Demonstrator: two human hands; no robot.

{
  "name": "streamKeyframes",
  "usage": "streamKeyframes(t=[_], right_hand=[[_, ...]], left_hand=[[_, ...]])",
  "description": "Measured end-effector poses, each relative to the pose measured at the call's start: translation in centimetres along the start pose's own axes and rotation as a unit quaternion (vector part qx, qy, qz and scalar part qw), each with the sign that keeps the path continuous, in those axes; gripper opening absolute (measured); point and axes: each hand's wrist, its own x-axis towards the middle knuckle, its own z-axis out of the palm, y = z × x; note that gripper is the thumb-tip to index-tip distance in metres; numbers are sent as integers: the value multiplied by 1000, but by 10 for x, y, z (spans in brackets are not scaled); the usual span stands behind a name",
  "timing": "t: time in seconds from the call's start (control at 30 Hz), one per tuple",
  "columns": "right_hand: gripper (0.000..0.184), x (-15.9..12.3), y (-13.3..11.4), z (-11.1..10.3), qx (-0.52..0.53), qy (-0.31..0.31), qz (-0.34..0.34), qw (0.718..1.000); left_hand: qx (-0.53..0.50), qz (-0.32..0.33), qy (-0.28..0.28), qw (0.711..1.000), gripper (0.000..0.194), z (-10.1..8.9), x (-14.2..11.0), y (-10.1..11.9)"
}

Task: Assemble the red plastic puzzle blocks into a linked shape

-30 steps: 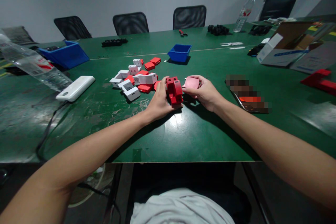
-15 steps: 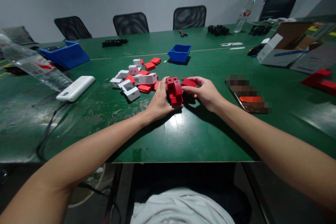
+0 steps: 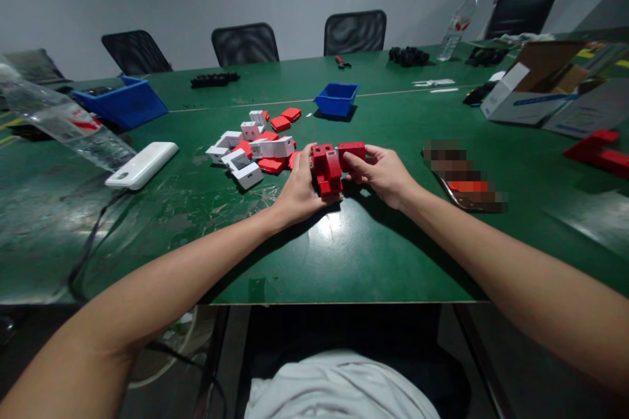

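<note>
My left hand [image 3: 297, 188] grips a red plastic block assembly [image 3: 326, 169] that stands on the green table [image 3: 344, 255]. My right hand [image 3: 386, 173] pinches a flat red plastic piece [image 3: 352, 150] and holds it against the right side of that assembly. Just left of my hands lies a heap of several loose red and white plastic parts [image 3: 255, 144].
A white power bank [image 3: 141, 165] and a lying clear bottle [image 3: 59, 121] are at the left. Blue bins stand at the back left [image 3: 122, 101] and centre [image 3: 337, 98]. A cardboard box [image 3: 535, 88] and red parts [image 3: 597, 152] are at the right. A blurred object [image 3: 462, 173] lies near my right wrist.
My right hand has turned its flat piece, which showed a pale face a second ago, and brought it left up against the red assembly. My left hand has stayed put.
</note>
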Motion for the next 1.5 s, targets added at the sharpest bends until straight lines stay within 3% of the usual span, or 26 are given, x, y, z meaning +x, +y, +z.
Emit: streamKeyframes(t=[0.23, 0.6, 1.03, 1.5], right_hand=[[39, 0, 0, 0, -9, 2, 4, 1000], [37, 3, -6, -2, 57, 0, 53, 997], [35, -2, -19, 5, 104, 70, 97, 987], [21, -4, -28, 0, 175, 49, 116, 977]], left_hand=[[3, -1, -1, 1000, 110, -1, 0, 1], [7, 0, 7, 1000, 109, 0, 0, 2], [-2, -9, 1, 1000, 109, -1, 0, 4], [10, -6, 4, 1000, 109, -1, 0, 2]])
